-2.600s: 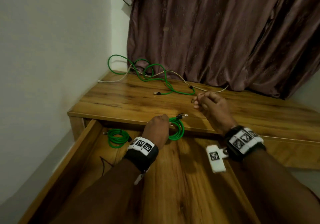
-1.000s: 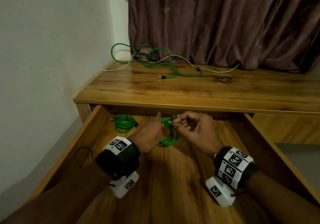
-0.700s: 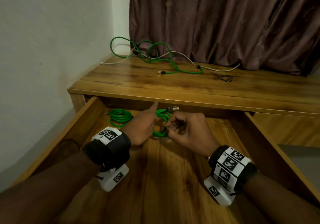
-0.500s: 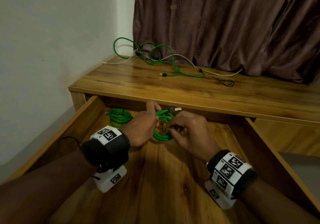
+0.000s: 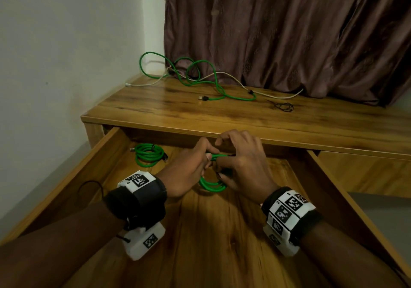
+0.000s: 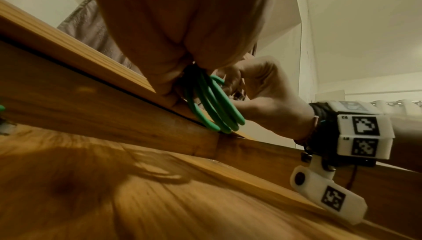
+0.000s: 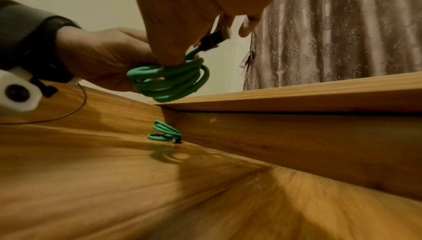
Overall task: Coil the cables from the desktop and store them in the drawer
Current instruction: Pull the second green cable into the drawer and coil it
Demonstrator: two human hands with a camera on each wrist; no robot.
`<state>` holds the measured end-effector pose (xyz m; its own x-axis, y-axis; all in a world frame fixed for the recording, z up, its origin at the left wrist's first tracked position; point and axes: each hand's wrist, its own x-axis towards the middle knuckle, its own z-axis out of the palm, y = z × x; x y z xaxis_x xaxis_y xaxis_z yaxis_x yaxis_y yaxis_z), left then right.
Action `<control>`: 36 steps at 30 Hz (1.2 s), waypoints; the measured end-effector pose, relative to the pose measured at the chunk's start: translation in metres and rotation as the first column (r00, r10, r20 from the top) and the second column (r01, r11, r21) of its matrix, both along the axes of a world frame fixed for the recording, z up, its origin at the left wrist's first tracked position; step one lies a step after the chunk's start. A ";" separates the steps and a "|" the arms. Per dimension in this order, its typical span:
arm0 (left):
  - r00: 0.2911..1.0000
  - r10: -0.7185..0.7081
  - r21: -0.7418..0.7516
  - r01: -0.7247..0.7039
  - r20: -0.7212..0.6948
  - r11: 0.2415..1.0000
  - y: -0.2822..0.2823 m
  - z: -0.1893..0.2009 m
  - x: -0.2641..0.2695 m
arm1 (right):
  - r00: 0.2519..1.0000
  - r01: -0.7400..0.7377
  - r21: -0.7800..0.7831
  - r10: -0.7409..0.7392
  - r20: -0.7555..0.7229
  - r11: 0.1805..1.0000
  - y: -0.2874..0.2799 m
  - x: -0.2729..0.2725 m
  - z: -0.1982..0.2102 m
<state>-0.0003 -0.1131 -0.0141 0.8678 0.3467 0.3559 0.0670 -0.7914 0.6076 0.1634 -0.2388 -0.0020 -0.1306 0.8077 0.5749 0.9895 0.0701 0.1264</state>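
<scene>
Both hands hold a coiled green cable (image 5: 211, 185) (image 6: 214, 108) (image 7: 171, 79) above the open wooden drawer (image 5: 200, 232). My left hand (image 5: 189, 167) (image 7: 98, 54) grips the coil's loops. My right hand (image 5: 242, 163) (image 6: 262, 103) pinches the cable's end near its dark plug (image 7: 214, 40). A second coiled green cable (image 5: 148, 155) (image 7: 164, 133) lies at the drawer's back left. On the desktop (image 5: 244, 118) a loose green cable (image 5: 200, 80) tangles with a white cable (image 5: 233, 76).
A small black wire (image 5: 283, 106) lies on the desktop to the right. A thin black loop (image 5: 90, 189) rests by the drawer's left wall. A brown curtain (image 5: 289, 31) hangs behind the desk. A white wall (image 5: 66, 54) stands on the left.
Both hands have carried the green coil down from the desktop edge into the drawer. The right hand has moved in close against the coil and now holds its plug end.
</scene>
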 end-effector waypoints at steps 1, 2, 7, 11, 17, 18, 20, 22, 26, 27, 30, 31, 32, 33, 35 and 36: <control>1.000 0.004 -0.032 -0.004 0.020 0.999 -0.001 0.001 0.001 | 1.000 -0.004 0.006 0.004 0.027 1.000 0.000 0.001 0.001; 0.999 0.005 -0.076 -0.003 0.031 0.997 -0.002 0.001 0.001 | 0.999 -0.003 0.016 0.002 0.051 1.000 0.000 0.001 0.002; 1.000 0.000 -0.280 -0.006 -0.021 0.960 0.004 -0.003 0.005 | 0.987 -0.069 0.059 0.060 0.147 0.996 0.002 0.003 -0.002; 0.997 -0.003 -0.384 -0.030 -0.083 0.923 0.008 -0.005 0.007 | 0.971 -0.138 0.086 0.117 0.207 0.987 0.005 0.004 -0.009; 0.994 -0.072 -0.504 0.022 -0.081 0.864 0.013 -0.003 0.007 | 0.947 -0.213 0.227 0.144 0.286 0.950 0.007 0.006 -0.013; 0.994 -0.086 -0.518 0.040 -0.065 0.854 0.013 -0.003 0.006 | 0.943 -0.221 0.226 0.149 0.297 0.949 0.008 0.006 -0.013; 0.994 -0.103 -0.517 0.065 -0.045 0.854 0.013 -0.005 0.006 | 0.937 -0.223 0.207 0.150 0.316 0.953 0.008 0.007 -0.014; 0.992 -0.122 -0.474 0.087 -0.044 0.876 0.015 -0.006 0.006 | 0.934 -0.209 0.170 0.145 0.325 0.963 0.009 0.008 -0.014; 0.993 -0.095 -0.381 0.062 -0.070 0.922 0.015 -0.007 0.004 | 0.946 -0.174 0.139 0.126 0.300 0.975 0.008 0.008 -0.014; 0.994 -0.087 -0.374 0.055 -0.070 0.926 0.015 -0.007 0.004 | 0.948 -0.171 0.137 0.125 0.292 0.976 0.007 0.008 -0.013; 0.996 -0.073 -0.322 0.050 -0.059 0.945 0.013 -0.005 0.002 | 0.965 -0.151 0.113 0.122 0.232 0.982 0.008 0.008 -0.013; 0.996 -0.069 -0.289 0.052 -0.048 0.956 0.014 -0.005 0.001 | 0.972 -0.140 0.099 0.118 0.204 0.985 0.008 0.009 -0.013; 0.997 -0.062 -0.248 0.049 -0.043 0.967 0.016 -0.005 0.001 | 0.978 -0.132 0.085 0.116 0.171 0.988 0.008 0.010 -0.013; 0.998 -0.051 -0.204 0.040 -0.046 0.978 0.018 -0.005 0.000 | 0.984 -0.126 0.072 0.116 0.132 0.989 0.008 0.011 -0.013; 0.998 -0.024 -0.140 0.015 -0.066 0.990 0.020 -0.005 0.000 | 0.991 -0.129 0.051 0.126 0.051 0.990 0.008 0.012 -0.011; 0.997 -0.014 -0.128 0.005 -0.072 0.992 0.021 -0.006 0.000 | 0.990 -0.138 0.043 0.137 0.021 0.990 0.007 0.012 -0.011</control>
